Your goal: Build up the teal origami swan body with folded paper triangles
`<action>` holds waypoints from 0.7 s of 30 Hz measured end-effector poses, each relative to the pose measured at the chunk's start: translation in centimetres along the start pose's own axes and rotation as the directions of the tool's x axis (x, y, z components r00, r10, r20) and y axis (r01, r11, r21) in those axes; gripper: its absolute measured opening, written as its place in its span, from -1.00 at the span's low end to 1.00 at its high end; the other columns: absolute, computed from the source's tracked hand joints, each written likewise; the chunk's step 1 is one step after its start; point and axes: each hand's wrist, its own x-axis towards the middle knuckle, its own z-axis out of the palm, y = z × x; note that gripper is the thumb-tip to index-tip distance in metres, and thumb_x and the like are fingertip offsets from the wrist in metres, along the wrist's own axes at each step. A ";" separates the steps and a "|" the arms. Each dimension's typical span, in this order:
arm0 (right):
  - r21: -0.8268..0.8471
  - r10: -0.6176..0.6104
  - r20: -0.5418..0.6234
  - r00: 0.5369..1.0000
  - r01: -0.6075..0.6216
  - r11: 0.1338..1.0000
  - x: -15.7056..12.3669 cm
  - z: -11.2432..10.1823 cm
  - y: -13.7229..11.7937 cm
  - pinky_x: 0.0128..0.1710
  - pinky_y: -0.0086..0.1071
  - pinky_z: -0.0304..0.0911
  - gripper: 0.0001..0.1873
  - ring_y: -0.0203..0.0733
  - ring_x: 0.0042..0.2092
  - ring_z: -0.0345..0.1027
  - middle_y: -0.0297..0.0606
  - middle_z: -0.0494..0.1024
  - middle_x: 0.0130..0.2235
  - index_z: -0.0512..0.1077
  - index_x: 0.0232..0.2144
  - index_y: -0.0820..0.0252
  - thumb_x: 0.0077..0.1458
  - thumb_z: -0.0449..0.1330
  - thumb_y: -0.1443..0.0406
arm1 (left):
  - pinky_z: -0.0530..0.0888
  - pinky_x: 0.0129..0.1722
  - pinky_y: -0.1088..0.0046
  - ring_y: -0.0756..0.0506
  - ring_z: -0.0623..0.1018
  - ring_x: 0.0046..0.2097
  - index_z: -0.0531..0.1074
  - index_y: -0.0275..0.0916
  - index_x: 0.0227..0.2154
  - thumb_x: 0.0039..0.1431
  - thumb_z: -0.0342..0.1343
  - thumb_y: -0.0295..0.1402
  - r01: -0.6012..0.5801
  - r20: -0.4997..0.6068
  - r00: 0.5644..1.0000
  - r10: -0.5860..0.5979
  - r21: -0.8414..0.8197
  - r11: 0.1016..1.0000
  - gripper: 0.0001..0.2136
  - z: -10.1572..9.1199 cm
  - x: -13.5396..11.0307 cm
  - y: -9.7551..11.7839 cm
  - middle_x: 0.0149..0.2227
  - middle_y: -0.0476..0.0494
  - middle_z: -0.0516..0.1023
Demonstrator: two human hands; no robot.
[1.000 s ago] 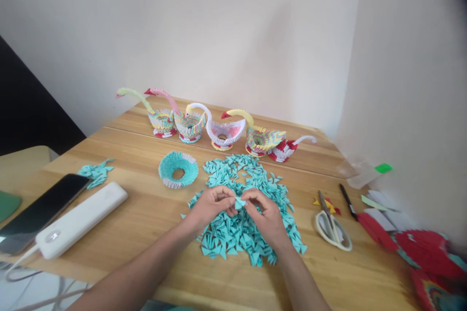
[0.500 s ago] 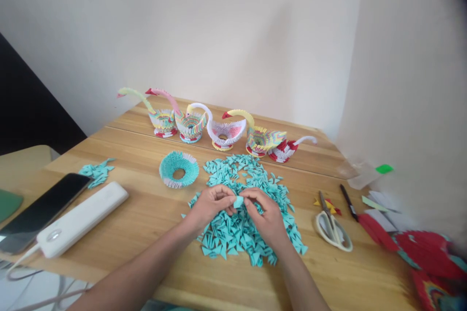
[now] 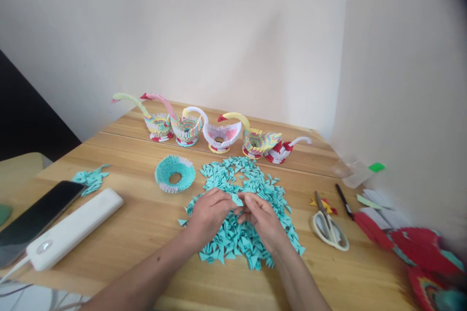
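Observation:
Between my two hands is a small piece of turquoise paper [image 3: 237,199], pinched from both sides. My left hand [image 3: 212,211] has its fingers curled and closed on the paper's left edge. On the other edge, the thumb and fingers of my right hand [image 3: 260,214] are pressed together. Both hands hover over a wide pile of folded turquoise paper triangles [image 3: 244,240]. A round turquoise paper bowl [image 3: 175,174], built of such pieces with some pale lilac ones, sits to the left of the pile.
Several paper swans [image 3: 221,136] line the table's back. At left lie turquoise paper strips [image 3: 91,180], a phone [image 3: 40,218] and a white power bank [image 3: 75,231] with a cable. Scissors [image 3: 330,228], a black pen [image 3: 344,199] and red paper pieces [image 3: 416,248] are at right.
My left hand has rolled over so its back faces up, and the paper is turned and partly covered by fingers. The whole view has shifted slightly.

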 end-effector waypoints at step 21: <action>-0.508 -0.271 -0.030 0.962 0.218 0.833 -0.2 0.0 -0.3 -0.23 -0.30 0.38 -0.73 -0.10 -0.20 0.44 -0.18 0.58 -0.20 0.52 -0.21 0.15 0.04 0.24 0.17 | 0.26 -0.38 0.51 -0.01 0.36 -0.40 0.41 -0.25 -0.47 0.15 0.09 -0.27 0.438 0.136 0.899 -0.416 -0.259 0.861 -0.83 0.5 0.3 -0.6 -0.50 0.01 0.40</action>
